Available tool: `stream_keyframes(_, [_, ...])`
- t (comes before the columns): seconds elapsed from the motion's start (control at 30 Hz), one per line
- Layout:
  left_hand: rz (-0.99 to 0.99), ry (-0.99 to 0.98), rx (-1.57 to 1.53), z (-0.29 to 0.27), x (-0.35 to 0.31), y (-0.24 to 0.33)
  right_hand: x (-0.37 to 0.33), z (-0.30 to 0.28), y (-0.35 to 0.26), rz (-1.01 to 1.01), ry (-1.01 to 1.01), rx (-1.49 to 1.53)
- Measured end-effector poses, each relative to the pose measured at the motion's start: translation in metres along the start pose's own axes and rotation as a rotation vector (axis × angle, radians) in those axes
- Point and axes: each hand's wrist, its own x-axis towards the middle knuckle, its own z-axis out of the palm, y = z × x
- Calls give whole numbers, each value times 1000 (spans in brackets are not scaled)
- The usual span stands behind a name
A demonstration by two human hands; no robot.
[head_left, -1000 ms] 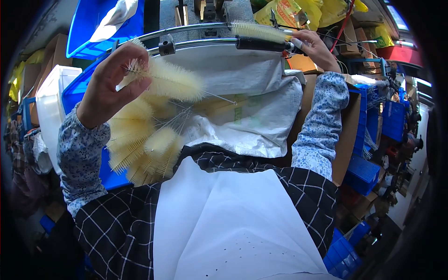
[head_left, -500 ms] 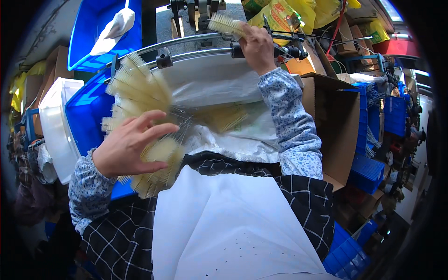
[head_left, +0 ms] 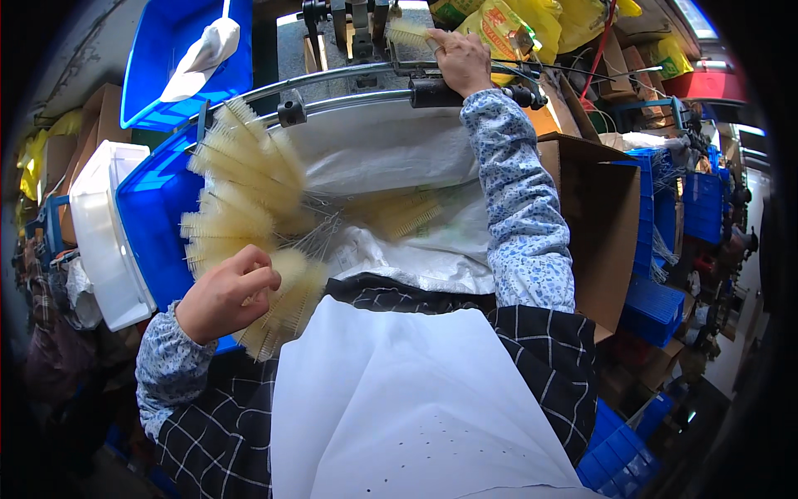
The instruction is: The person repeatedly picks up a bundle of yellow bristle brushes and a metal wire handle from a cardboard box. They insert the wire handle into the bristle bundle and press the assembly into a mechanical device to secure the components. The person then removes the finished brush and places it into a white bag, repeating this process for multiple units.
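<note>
At the far side of the work area, my right hand [head_left: 464, 62] is closed on a brush with short cream bristles [head_left: 407, 34], held beside the metal bench fixture [head_left: 359, 41]. On the left, a fanned pile of cream bristle brushes [head_left: 249, 162] with thin twisted wire stems [head_left: 320, 224] lies over the edge of a blue bin. My left hand [head_left: 233, 293] is at the near end of this pile, against the lower brush heads [head_left: 291, 291]. Its fingers are curled together; what they hold, if anything, is hidden.
A curved metal rail [head_left: 349, 101] crosses in front of the fixture. White sheeting [head_left: 391, 141] lies below it, with more bristles on it. An open cardboard box [head_left: 603, 233] stands right; blue bins [head_left: 158, 200] and a white tub [head_left: 108, 241] stand left. Yellow bags [head_left: 499, 29] are behind.
My left hand has drawn down toward me, and its spread fingers have curled shut. My right hand has shifted slightly farther away with the brush, whose bristles now sit closer to the fixture.
</note>
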Motion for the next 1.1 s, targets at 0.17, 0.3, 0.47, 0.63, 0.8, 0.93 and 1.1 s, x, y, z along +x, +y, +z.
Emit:
stream_keyframes(0.17, [48,291,-57,-38,-1,18,9,10,8,-59,-27,-34])
stream_keyframes(0.3, [104,432,19,-57,1,27,27,24,15,-114,-54,-107])
stream_keyframes(0.47, [142,510,20,-60,8,27,25,27,22,-92,8,-130])
stream_keyframes(0.63, [73,545,-126,-55,-2,7,0,6,37,139,33,-162])
stream_keyframes(0.8, [97,552,-202,-60,0,2,-5,9,40,203,37,98])
stream_keyframes(0.93, [85,578,-193,-62,-1,4,-1,11,26,170,61,143])
stream_keyframes(1.1, [66,594,-187,-68,-11,6,2,12,4,165,69,136])
